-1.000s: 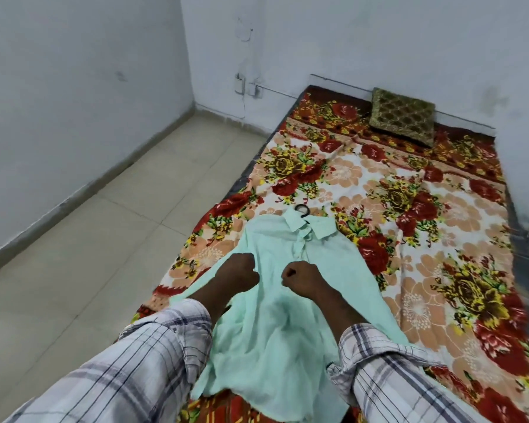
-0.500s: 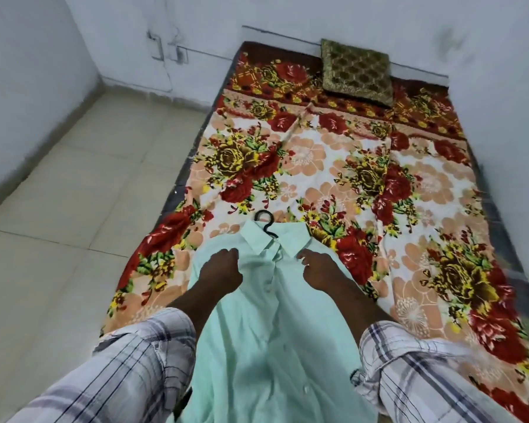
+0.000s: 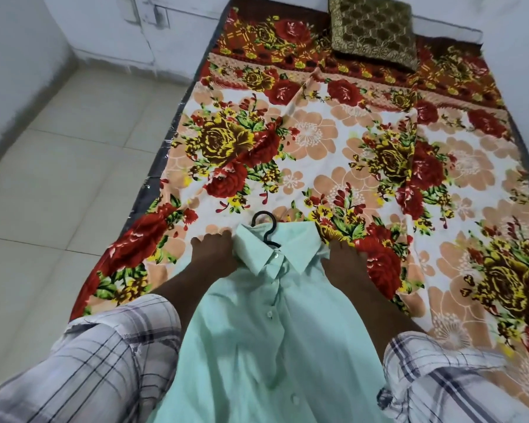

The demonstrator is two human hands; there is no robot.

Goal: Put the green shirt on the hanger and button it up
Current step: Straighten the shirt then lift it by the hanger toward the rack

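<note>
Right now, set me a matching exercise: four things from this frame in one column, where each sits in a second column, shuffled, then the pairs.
Things:
1. hook
2. cushion
3. left hand
4. right hand

Places:
A. far end of the bed
B. on the shirt, right of the collar
C. sticking out above the collar
D. on the shirt, left of the collar

Pairs: 1-C, 2-A, 3-D, 4-B
</note>
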